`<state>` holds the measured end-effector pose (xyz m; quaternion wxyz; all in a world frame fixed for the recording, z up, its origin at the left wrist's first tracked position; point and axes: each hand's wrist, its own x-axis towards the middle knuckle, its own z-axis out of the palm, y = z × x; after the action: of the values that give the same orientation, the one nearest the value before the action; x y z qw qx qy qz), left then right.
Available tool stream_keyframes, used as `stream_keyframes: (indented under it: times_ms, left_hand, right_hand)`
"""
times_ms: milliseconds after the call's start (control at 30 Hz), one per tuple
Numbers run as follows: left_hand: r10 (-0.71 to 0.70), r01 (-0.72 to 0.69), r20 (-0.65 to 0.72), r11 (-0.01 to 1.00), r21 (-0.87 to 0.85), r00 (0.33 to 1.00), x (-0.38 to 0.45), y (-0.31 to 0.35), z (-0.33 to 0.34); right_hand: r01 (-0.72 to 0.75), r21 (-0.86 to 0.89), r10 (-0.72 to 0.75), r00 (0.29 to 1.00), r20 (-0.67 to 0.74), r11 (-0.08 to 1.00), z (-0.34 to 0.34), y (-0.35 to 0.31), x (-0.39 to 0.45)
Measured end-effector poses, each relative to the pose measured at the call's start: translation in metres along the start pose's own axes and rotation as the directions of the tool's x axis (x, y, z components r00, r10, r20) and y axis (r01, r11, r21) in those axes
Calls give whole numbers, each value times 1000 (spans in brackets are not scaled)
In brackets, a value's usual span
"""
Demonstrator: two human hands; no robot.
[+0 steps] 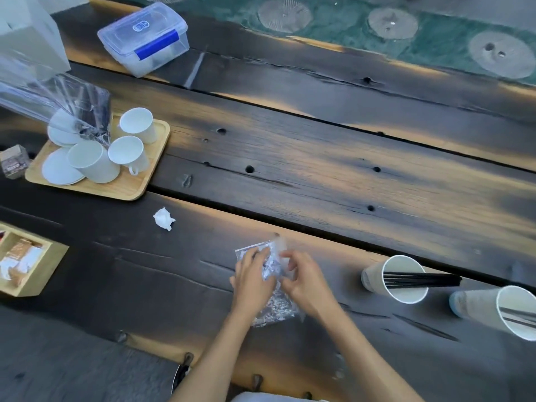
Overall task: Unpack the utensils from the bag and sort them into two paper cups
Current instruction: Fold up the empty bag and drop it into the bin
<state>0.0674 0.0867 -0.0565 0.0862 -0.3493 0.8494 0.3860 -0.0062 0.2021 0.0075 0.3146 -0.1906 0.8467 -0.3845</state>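
A crinkled clear plastic bag (274, 307) lies flat on the dark wooden table (319, 175) near its front edge. My left hand (252, 275) presses on the bag's upper left part, and my right hand (304, 281) pinches the bag's upper right part. To the right stand two paper cups. The nearer paper cup (397, 278) holds several thin black sticks (426, 278) that poke out to the right. The far-right paper cup (499, 310) holds dark utensils (519, 316), cut off by the frame's edge.
A wooden tray (130, 187) with white cups and saucers sits at the left, with a clear bag (58, 97) leaning over it. A crumpled tissue (164, 218) lies left of my hands. A lidded plastic box (145, 39) stands at the back; a wooden compartment box (26, 265) at far left.
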Motion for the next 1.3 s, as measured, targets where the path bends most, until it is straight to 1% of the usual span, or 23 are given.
stream_keyframes:
  times_ms: [33,67,100,133,167,233,267,333,367,433,467,533,567,600,633,700,767,900,967,1033,1133,1233,1300]
  left_hand:
    - [-15,10,-27,984,-180,1000,1,-9,-6]
    - [-51,33,-44,940,-340,998,1,-19,-12]
    - [-111,75,-52,889,-451,993,-1,-27,-19]
    - [-177,118,-70,855,-506,982,-4,-33,-26]
    - [-234,145,-111,844,-517,966,-7,-38,-31]
    - [-283,148,-250,882,-448,926,-10,-45,-38]
    - [-252,121,-313,916,-384,916,-10,-45,-40]
    - [-51,-23,-365,980,-197,929,-8,-39,-39]
    - [76,-110,-326,990,-86,942,-4,-34,-36]
    - [246,-235,-142,968,91,959,9,-24,-29]
    - [255,-247,-42,958,144,966,17,-20,-26]
    - [155,-168,83,969,181,984,30,-14,-23]
    - [97,-114,105,979,168,990,34,-14,-22]
    - [54,-71,117,986,148,992,37,-15,-21]
    - [32,-49,126,990,134,991,37,-16,-21]
    - [21,-37,138,994,108,990,35,-17,-20]
    - [13,-22,140,998,62,990,34,-18,-19]
    - [0,3,129,1000,-18,992,33,-23,-23]
    - [-26,36,121,996,-78,992,30,-24,-25]
    - [-83,100,123,985,-137,989,25,-25,-29]
    - [-121,133,82,979,-153,989,19,-27,-37]
    - [-41,32,-45,983,-181,998,9,-26,-55]
    - [36,-44,-31,958,-282,999,-2,-21,-74]
  right_hand:
    - [12,-37,-10,998,58,999,11,-1,-1]
    - [-12,-59,19,992,128,998,20,0,-1]
    - [-49,-74,62,981,186,996,30,1,0]
    - [-88,-94,107,968,226,992,38,3,1]
    - [-110,-126,139,958,251,986,45,5,3]
    - [-121,-188,172,943,284,975,54,10,5]
    - [-121,-200,178,939,295,972,57,13,5]
    - [-127,-197,183,936,302,972,59,19,6]
    - [-124,-187,177,936,303,974,58,20,7]
    - [-125,-139,158,952,261,982,55,22,8]
    - [-153,-97,169,966,194,983,52,23,9]
    - [-220,-70,216,975,-61,973,43,28,11]
    - [-263,-101,241,952,-188,960,38,32,13]
    - [-331,-123,291,921,-258,936,33,38,15]
    - [-400,-118,358,894,-268,909,28,42,18]
    - [-505,6,499,851,-164,863,23,47,24]
    - [-533,117,544,835,-87,838,22,49,28]
    - [-506,221,523,852,-21,834,21,47,32]
    - [-495,310,505,862,54,812,22,45,32]
    - [-482,332,465,875,135,811,21,39,32]
    - [-398,263,357,914,194,879,14,33,30]
    - [-237,123,198,944,264,964,0,22,30]
    - [-108,17,97,941,325,994,-7,10,27]
